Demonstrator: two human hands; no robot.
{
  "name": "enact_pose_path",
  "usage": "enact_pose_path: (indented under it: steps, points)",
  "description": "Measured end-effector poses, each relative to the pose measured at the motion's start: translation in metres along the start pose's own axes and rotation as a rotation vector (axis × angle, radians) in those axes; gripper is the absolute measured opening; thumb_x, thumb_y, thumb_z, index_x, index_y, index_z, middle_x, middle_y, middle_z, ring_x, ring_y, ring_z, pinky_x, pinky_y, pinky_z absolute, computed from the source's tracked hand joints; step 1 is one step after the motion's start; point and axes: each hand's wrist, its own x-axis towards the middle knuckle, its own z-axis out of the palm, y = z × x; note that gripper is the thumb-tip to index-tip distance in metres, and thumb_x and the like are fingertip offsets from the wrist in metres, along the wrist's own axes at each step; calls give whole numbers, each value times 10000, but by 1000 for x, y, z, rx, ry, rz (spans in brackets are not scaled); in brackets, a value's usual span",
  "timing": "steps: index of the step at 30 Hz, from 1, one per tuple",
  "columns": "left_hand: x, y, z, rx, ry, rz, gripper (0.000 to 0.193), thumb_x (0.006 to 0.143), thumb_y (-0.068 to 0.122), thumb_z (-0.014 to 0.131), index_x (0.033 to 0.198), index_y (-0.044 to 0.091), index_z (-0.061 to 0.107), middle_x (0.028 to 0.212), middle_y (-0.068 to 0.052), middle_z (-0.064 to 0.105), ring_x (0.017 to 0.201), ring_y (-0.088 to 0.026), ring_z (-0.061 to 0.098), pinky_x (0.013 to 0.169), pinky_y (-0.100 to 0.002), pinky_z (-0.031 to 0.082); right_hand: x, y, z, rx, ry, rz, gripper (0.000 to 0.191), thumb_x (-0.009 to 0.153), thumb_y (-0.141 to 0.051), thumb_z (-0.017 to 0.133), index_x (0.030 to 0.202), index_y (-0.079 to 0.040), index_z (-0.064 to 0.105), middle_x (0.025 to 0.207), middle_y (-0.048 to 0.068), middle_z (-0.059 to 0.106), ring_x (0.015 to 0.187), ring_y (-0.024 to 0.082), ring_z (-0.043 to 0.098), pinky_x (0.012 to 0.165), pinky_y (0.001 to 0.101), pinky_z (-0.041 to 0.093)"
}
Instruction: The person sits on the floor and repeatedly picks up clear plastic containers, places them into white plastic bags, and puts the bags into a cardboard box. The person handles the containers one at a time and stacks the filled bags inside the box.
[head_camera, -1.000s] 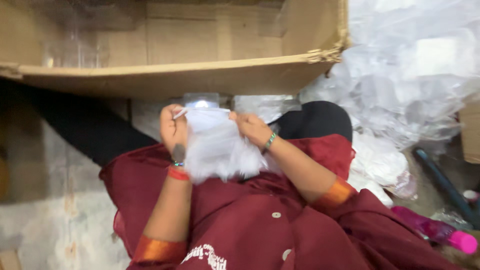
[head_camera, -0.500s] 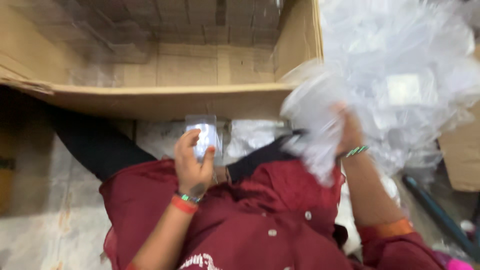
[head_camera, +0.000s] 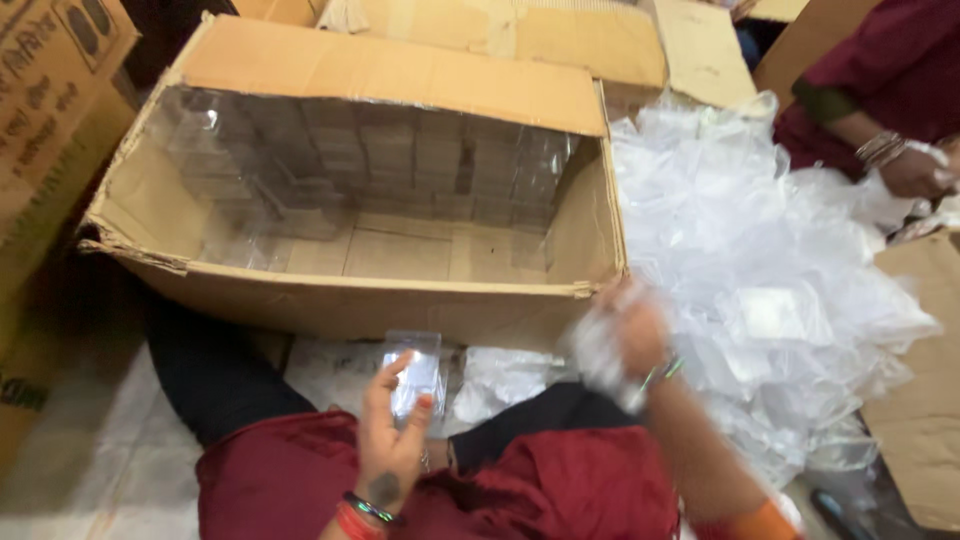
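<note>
My left hand holds a small clear plastic box upright over my lap, just in front of the big cardboard box. My right hand, blurred, grips a crumpled clear plastic wrapper at the box's near right corner, beside the heap of clear plastic bags. Inside the cardboard box, several clear plastic boxes are stacked in rows against the far wall.
Another person's hand with bangles and a maroon sleeve works at the far right of the bag heap. More cardboard cartons stand at the left, behind, and at the right. I sit on the floor, legs around the box.
My right hand has swung from the bag heap back toward the box corner with a wrapper. The view has tilted up, showing the whole carton. My left hand keeps the clear box.
</note>
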Motion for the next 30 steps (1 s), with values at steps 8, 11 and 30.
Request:
enact_pose_path:
  steps: [8, 11, 30]
  points:
    - [-17, 13, 32, -456, -495, -446, 326, 870, 92, 781, 1154, 60, 623, 935, -50, 606, 851, -170, 563, 741, -351, 500, -30, -185, -131, 1378, 231, 264, 598, 1107, -511, 408, 1287, -6, 671, 965, 90, 661, 906, 202, 635, 848, 317, 505]
    - [-19, 11, 13, -85, -462, -300, 130, 907, 150, 723, 964, 35, 700, 821, -53, 663, 750, -210, 639, 682, -350, 517, -20, -178, -143, 1380, 98, 407, 593, 1066, -514, 445, 1123, -8, 750, 809, 85, 633, 788, 195, 588, 761, 315, 500]
    - [-14, -27, -14, -533, -74, -538, 281, 1024, 316, 630, 1033, 54, 729, 749, 19, 556, 645, -75, 467, 559, -229, 386, -30, -185, -121, 1320, -318, 223, 318, 883, -298, 782, 845, -22, 629, 746, 82, 564, 683, 201, 554, 635, 328, 477]
